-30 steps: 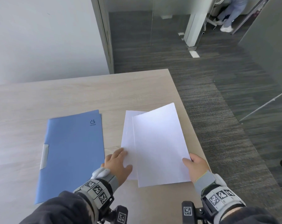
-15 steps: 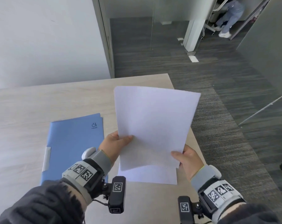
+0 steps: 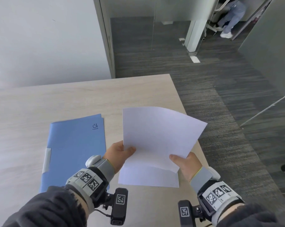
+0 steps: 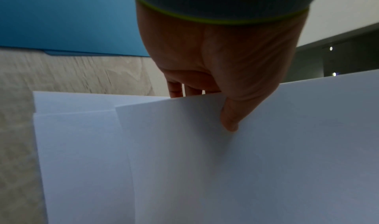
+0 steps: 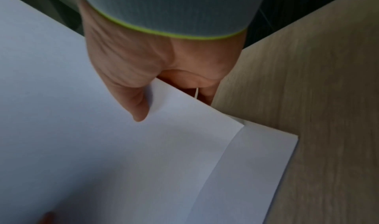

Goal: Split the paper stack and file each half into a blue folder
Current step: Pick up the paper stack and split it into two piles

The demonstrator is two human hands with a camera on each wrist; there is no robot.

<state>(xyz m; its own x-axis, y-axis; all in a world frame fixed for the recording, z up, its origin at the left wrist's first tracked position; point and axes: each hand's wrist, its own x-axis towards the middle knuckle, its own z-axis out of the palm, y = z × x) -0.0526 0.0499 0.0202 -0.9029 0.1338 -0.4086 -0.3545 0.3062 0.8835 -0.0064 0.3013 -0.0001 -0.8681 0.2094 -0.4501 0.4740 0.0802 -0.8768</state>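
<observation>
Both hands hold a lifted half of the white paper stack above the table. My left hand pinches its left edge, thumb on top. My right hand pinches its near right corner, thumb on top. The lifted sheets bow upward and sit skewed. The other half of the paper lies flat on the table below, its edge showing in the wrist views. Blue folders, stacked and closed, lie to the left.
The wooden table ends at its right edge just beyond my right hand, with dark carpet below. A white wall stands behind the table. A person's legs show far off at the top right.
Both hands picked the upper half of the paper off the table, raised it, then lowered and tilted it closer to the remaining sheets. The folders have not moved.
</observation>
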